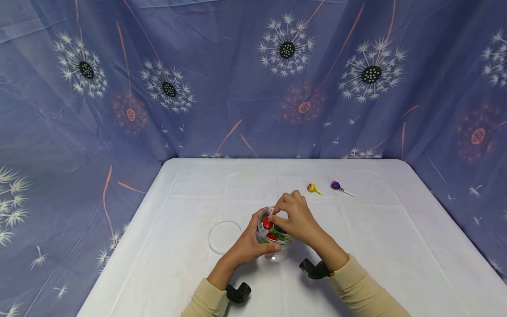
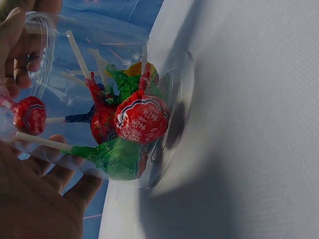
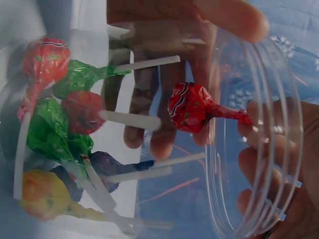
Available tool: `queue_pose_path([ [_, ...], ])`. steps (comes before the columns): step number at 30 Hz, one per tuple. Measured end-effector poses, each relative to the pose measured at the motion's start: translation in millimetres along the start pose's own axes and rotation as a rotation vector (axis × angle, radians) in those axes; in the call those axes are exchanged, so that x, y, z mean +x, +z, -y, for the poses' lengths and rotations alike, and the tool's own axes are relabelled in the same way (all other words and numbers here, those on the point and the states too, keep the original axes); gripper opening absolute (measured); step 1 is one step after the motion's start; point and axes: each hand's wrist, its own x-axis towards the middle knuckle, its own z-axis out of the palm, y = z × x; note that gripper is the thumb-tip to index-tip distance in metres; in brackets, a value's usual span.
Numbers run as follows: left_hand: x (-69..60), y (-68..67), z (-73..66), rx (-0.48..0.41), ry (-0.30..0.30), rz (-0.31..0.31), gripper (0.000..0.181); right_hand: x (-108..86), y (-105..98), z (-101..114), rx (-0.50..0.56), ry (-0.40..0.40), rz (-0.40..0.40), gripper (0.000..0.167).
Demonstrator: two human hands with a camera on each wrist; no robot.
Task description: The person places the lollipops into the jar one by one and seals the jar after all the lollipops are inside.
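Through the head view I am seeing my left hand (image 1: 249, 243) curling around a clear jar (image 1: 278, 256), while my right hand (image 1: 296, 215) is pinching a red lollipop (image 1: 267, 223) at the jar's mouth. A clear lid (image 1: 209, 237) is lying on the white table (image 1: 190, 189) just left of the jar. Farther back on the right, a yellow lollipop (image 1: 311, 188) and a purple lollipop (image 1: 335, 185) are lying near each other.

From the left wrist I am looking through the jar's wall at a green-wrapped lollipop (image 2: 119, 158) and others bunching near its base. I am judging the jar to be light, slick, thin plastic that could be flexing under a hard squeeze, so I am favouring a gentle, wide hold below the rim.

In the right wrist view, the red lollipop's head is sitting just inside the rim, and my fingertips are pinching it behind the twisted wrapper. I am reckoning on a small, hard, brittle ball in slippery wrapping; the stiff stick is offering the surer hold.
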Motion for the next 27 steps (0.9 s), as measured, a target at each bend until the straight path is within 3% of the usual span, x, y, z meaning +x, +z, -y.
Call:
queue_pose_path([
  [7,1.0,0.6,0.5,0.005,-0.001,0.000,0.093,-1.7,5,3,-0.117,-0.103,-0.049,0.009],
  [14,1.2,1.6,-0.3,0.016,-0.005,0.003,0.096,-3.0,7,4,-0.167,-0.107,-0.025,0.008],
  [23,-9.0,-2.6,-31.2,-0.012,-0.025,0.017,0.095,-2.8,1,4,-0.147,-0.095,-0.031,0.008],
  [27,-4.5,-0.3,-14.3,0.004,-0.011,-0.011,0.093,0.7,-8,-1,-0.112,-0.111,-0.092,0.010],
])
